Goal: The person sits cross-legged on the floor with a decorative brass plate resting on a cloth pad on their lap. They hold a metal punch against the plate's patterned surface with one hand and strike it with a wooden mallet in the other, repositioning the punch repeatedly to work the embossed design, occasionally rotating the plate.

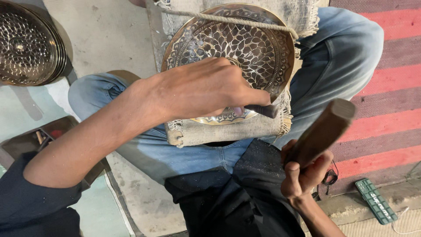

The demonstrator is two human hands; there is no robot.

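Fingers: left hand [206,90] grips chisel [262,109] | right hand [302,173] grips mallet [322,131] | plate [263,48] empty

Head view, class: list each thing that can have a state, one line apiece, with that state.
Engraved brass plate: flat on a cloth pad, roped down.
Rope: taut across the plate's upper rim.
Chisel: gripped in the left hand, tip hidden.
Wooden mallet: raised, blurred, gripped in the right hand.
Stacked plates: lying on the floor, untouched.
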